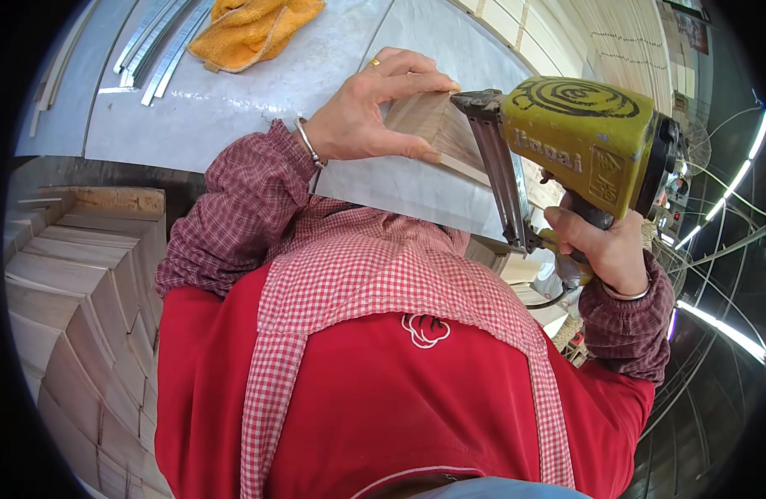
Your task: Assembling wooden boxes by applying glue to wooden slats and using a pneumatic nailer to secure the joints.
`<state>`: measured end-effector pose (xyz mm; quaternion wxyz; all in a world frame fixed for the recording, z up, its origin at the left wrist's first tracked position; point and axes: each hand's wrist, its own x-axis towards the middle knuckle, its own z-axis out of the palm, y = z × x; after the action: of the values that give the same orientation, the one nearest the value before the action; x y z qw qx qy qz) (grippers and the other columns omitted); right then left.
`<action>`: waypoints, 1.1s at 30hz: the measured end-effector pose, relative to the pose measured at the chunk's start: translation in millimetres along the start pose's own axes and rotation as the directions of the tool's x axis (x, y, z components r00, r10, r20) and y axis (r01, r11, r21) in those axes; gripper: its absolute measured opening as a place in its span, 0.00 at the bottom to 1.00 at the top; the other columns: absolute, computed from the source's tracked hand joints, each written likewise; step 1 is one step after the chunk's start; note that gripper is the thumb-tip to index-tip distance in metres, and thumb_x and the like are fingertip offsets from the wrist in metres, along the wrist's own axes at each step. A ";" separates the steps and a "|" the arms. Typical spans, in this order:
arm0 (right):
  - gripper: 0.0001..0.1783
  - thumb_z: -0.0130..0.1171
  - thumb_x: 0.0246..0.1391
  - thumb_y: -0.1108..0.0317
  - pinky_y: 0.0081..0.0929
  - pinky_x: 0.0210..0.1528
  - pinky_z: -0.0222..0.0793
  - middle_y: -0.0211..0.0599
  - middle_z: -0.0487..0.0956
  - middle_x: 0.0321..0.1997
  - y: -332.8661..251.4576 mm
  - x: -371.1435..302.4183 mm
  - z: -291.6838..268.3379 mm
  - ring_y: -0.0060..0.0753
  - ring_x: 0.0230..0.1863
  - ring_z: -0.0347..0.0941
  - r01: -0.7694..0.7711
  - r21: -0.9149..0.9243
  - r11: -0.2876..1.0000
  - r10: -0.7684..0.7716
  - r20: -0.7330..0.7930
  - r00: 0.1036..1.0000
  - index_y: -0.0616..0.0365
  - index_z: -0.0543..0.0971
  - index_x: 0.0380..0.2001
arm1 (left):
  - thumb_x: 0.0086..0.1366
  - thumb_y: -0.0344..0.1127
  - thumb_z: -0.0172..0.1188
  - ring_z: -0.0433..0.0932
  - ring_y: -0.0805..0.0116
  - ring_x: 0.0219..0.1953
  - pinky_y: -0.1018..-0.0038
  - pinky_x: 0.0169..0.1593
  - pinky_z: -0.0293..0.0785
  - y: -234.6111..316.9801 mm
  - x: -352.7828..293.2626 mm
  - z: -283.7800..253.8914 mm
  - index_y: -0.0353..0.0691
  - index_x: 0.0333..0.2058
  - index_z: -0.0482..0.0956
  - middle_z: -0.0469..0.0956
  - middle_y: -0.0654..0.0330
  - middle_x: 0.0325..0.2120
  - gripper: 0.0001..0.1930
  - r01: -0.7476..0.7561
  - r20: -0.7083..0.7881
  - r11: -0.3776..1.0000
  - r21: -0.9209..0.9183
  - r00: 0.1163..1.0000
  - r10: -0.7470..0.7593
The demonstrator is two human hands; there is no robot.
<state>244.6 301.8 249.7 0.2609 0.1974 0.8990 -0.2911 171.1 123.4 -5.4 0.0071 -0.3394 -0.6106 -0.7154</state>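
Observation:
My right hand [603, 245] is wrapped round the handle of a worn yellow-green nail gun [578, 141], its fingers near the trigger. The gun's long magazine slants down toward my body, and its dark nose sits on the corner of a wooden piece [449, 129]. That piece, box-like with pale brown grain, lies on the metal-topped table [258, 104]. My left hand [375, 112] grips it from the left, thumb on the near side and fingers at the far edge, close to the gun's nose. Whether the piece is hollow cannot be seen.
Silvery metal strips [163, 41] and a crumpled orange cloth [254, 33] lie on the far left of the table. Stacked wooden boards [84, 266] stand on the left, below table height. More pale slats [620, 46] are piled at the far right. A hose [549, 301] hangs from the gun.

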 end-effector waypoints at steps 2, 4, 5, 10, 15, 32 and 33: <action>0.09 0.62 0.44 0.79 0.16 0.19 0.59 0.30 0.72 0.20 4.5 -4.5 -1.0 0.21 0.15 0.64 0.014 0.000 1.000 -0.014 0.015 1.000 0.62 0.76 0.32 | 0.35 0.32 0.75 0.62 0.61 0.58 0.65 0.64 0.56 -1.7 0.9 0.4 0.48 0.50 0.77 0.69 0.64 0.49 0.36 -0.003 0.001 1.000 0.002 1.000 0.003; 0.12 0.61 0.44 0.82 0.16 0.19 0.60 0.31 0.73 0.22 13.4 -9.0 -2.2 0.21 0.16 0.64 0.020 0.000 1.000 -0.020 0.025 1.000 0.63 0.75 0.34 | 0.35 0.32 0.75 0.62 0.61 0.58 0.65 0.64 0.56 -2.5 -0.1 0.3 0.48 0.50 0.77 0.69 0.64 0.49 0.36 -0.001 0.001 1.000 0.003 1.000 0.001; 0.14 0.62 0.44 0.79 0.17 0.22 0.63 0.33 0.74 0.26 22.8 -11.8 -2.6 0.24 0.20 0.67 0.054 -0.003 0.999 -0.054 0.034 0.998 0.63 0.75 0.37 | 0.35 0.32 0.75 0.62 0.61 0.58 0.65 0.64 0.56 -2.3 -1.2 -0.2 0.48 0.50 0.77 0.69 0.64 0.49 0.36 -0.003 -0.002 1.000 0.008 1.000 0.003; 0.23 0.67 0.43 0.71 0.22 0.34 0.72 0.38 0.78 0.39 47.2 -15.0 -5.9 0.33 0.34 0.77 0.114 -0.039 0.993 -0.112 0.061 0.992 0.61 0.74 0.45 | 0.36 0.32 0.75 0.62 0.61 0.58 0.65 0.64 0.56 -4.6 0.8 -1.9 0.49 0.50 0.77 0.70 0.64 0.49 0.36 -0.010 -0.007 1.000 0.014 1.000 0.010; 0.29 0.68 0.41 0.72 0.24 0.40 0.73 0.40 0.77 0.45 61.6 -13.0 -7.4 0.36 0.42 0.76 0.119 -0.195 0.974 -0.104 0.087 0.991 0.60 0.72 0.49 | 0.36 0.32 0.75 0.62 0.61 0.59 0.64 0.65 0.55 -4.1 -0.2 -1.8 0.50 0.50 0.77 0.70 0.64 0.49 0.36 0.006 -0.009 1.000 0.016 1.000 -0.005; 0.20 0.63 0.42 0.77 0.18 0.26 0.64 0.36 0.76 0.30 59.3 -14.9 1.8 0.28 0.26 0.70 0.452 -0.281 0.846 -0.441 0.104 0.891 0.64 0.74 0.42 | 0.40 0.33 0.74 0.63 0.62 0.58 0.67 0.64 0.57 -0.9 -1.5 -1.6 0.48 0.51 0.76 0.69 0.62 0.51 0.34 -0.012 -0.009 0.998 0.058 1.000 0.013; 0.19 0.62 0.42 0.80 0.16 0.22 0.62 0.35 0.76 0.25 58.6 -17.1 4.0 0.26 0.21 0.69 0.385 -0.230 0.894 -0.378 0.076 0.923 0.65 0.74 0.42 | 0.40 0.33 0.74 0.63 0.62 0.58 0.68 0.64 0.57 -0.6 -2.3 -0.5 0.48 0.51 0.76 0.69 0.62 0.51 0.34 -0.018 -0.010 0.998 0.062 1.000 0.019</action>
<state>289.1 339.9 232.3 0.2340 -0.0202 0.9448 -0.2285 172.4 122.2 -7.1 0.0274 -0.3410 -0.6294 -0.6977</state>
